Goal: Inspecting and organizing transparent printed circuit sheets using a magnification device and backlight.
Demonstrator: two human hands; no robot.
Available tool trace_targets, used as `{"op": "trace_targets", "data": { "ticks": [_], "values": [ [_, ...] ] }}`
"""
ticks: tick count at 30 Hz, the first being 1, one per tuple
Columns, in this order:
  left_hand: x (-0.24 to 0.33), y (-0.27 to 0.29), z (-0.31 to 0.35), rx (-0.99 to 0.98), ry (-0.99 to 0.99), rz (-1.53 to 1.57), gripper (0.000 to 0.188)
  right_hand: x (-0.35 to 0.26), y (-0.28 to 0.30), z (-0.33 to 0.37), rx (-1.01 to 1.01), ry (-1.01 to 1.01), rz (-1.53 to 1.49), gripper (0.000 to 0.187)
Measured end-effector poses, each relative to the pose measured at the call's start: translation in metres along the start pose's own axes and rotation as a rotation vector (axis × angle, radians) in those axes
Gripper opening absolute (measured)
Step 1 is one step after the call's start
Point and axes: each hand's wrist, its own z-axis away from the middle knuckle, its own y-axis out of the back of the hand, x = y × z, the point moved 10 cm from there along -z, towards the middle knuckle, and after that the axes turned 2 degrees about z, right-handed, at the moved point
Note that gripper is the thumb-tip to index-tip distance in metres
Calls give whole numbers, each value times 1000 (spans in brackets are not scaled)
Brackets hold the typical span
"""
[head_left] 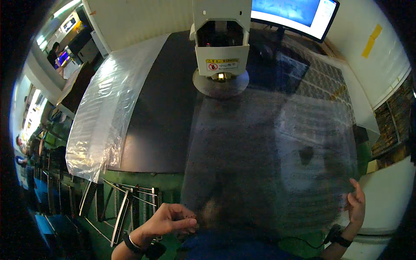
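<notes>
A large, thin, see-through film sheet (234, 164) stretches from under the machine head toward me, overhanging the near edge of the dark worktable (158, 125). My left hand (171, 220) pinches its near left corner between thumb and fingers. At the near right side, my right hand (356, 203) holds the sheet's edge, its fingers curled and partly seen. The white machine head (222, 60), with a small lit lamp and a round plate below, stands above the far part of the sheet. Faint reflections lie across the film.
Clear plastic film (104, 104) covers the table's left side. A lit monitor (294, 15) stands at the back right, near a sheet with a repeated pattern (323, 78). Metal racks (125, 208) stand on the green floor at lower left. A person (53, 54) is far off left.
</notes>
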Motion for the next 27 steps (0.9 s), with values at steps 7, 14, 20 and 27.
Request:
{"op": "trace_targets", "data": {
  "ticks": [7, 14, 20, 27],
  "values": [
    [11, 5, -13, 26, -61, -21, 16, 8, 11, -13, -5, 96, -21, 57],
    [13, 8, -18, 32, -68, -25, 17, 6, -8, -12, -121, -20, -75, 61],
    [16, 11, -19, 44, -64, 10, 18, 14, 9, -23, -28, 119, -96, 55],
    [18, 13, -20, 66, -71, -6, 17, 3, -5, -16, -107, 48, -99, 56]
  ]
}}
